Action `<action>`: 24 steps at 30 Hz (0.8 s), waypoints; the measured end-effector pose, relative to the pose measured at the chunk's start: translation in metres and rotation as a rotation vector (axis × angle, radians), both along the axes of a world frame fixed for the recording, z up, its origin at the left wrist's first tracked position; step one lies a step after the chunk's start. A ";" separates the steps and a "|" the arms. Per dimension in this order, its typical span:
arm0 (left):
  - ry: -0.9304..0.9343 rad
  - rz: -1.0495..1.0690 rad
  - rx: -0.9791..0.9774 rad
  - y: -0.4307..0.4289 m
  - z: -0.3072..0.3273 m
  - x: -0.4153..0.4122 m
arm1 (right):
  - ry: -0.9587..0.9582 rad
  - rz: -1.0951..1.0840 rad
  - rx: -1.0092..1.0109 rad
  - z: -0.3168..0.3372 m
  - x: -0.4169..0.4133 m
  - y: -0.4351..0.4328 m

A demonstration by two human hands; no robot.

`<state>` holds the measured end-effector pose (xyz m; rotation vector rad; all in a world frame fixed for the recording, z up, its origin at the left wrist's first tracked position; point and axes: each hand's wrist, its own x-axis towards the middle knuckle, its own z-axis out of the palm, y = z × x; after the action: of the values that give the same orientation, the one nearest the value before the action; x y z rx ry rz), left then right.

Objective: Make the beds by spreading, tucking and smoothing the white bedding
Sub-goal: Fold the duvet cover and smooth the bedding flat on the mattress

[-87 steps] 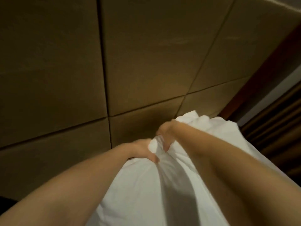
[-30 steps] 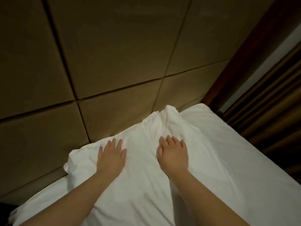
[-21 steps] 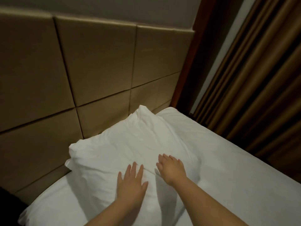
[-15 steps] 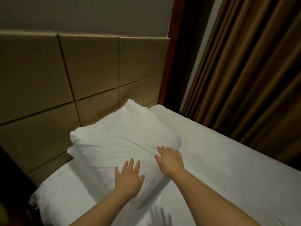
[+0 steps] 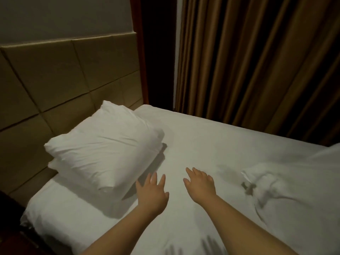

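Note:
A plump white pillow (image 5: 104, 148) lies at the head of the bed against the padded headboard. The white fitted sheet (image 5: 211, 142) covers the mattress, mostly flat. Rumpled white bedding (image 5: 276, 186) with a dark smudge on it is bunched at the right. My left hand (image 5: 151, 194) hovers with fingers spread just right of the pillow's near corner, apart from it. My right hand (image 5: 200, 183) is also spread flat over the bare sheet. Neither hand holds anything; their shadows fall on the sheet below.
A tan padded headboard (image 5: 60, 80) stands behind the pillow. Brown curtains (image 5: 257, 61) hang along the bed's far side. A dark wooden post (image 5: 138, 52) marks the corner. Dark furniture (image 5: 9, 227) sits at the lower left beside the bed.
Both hands gripped the pillow up against the headboard, set it down and patted it flat, then lifted off and drew back over the sheet. The view has swung right.

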<state>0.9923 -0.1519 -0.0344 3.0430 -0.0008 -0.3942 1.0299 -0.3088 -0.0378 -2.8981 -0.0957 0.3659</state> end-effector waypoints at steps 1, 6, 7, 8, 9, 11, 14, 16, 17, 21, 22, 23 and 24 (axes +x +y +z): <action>0.002 -0.031 -0.001 -0.018 -0.003 0.006 | 0.000 -0.025 0.003 -0.002 -0.001 -0.013; 0.050 -0.255 -0.017 -0.125 -0.022 0.035 | 0.036 -0.211 0.012 -0.014 -0.005 -0.106; 0.050 -0.311 -0.014 -0.149 -0.024 0.042 | 0.028 -0.265 0.011 -0.015 -0.004 -0.130; 0.045 -0.369 -0.011 -0.174 -0.025 0.048 | 0.013 -0.322 0.007 -0.016 -0.005 -0.155; 0.033 -0.428 -0.008 -0.198 -0.025 0.055 | -0.004 -0.382 0.001 -0.017 -0.007 -0.180; 0.009 -0.536 0.001 -0.249 -0.024 0.062 | -0.007 -0.501 -0.004 -0.021 -0.020 -0.229; -0.007 -0.669 -0.002 -0.329 -0.026 0.066 | 0.032 -0.651 0.015 -0.031 -0.040 -0.300; -0.029 -0.740 0.017 -0.384 -0.031 0.071 | 0.032 -0.736 0.036 -0.041 -0.047 -0.345; -0.039 -0.766 0.028 -0.413 -0.035 0.075 | 0.030 -0.772 0.058 -0.047 -0.050 -0.367; -0.010 -0.802 0.086 -0.517 -0.057 0.094 | 0.059 -0.950 0.194 -0.079 -0.062 -0.461; 0.004 -0.792 0.090 -0.541 -0.063 0.103 | 0.071 -1.028 0.252 -0.087 -0.063 -0.485; 0.024 -0.763 0.094 -0.563 -0.069 0.116 | 0.094 -1.124 0.325 -0.097 -0.062 -0.507; 0.056 -0.712 0.091 -0.585 -0.075 0.130 | 0.127 -1.228 0.417 -0.110 -0.062 -0.530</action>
<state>1.1228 -0.7364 -0.1095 3.0135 -1.1023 -0.5211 0.9678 -0.8389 -0.1477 -2.0034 1.3459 0.2290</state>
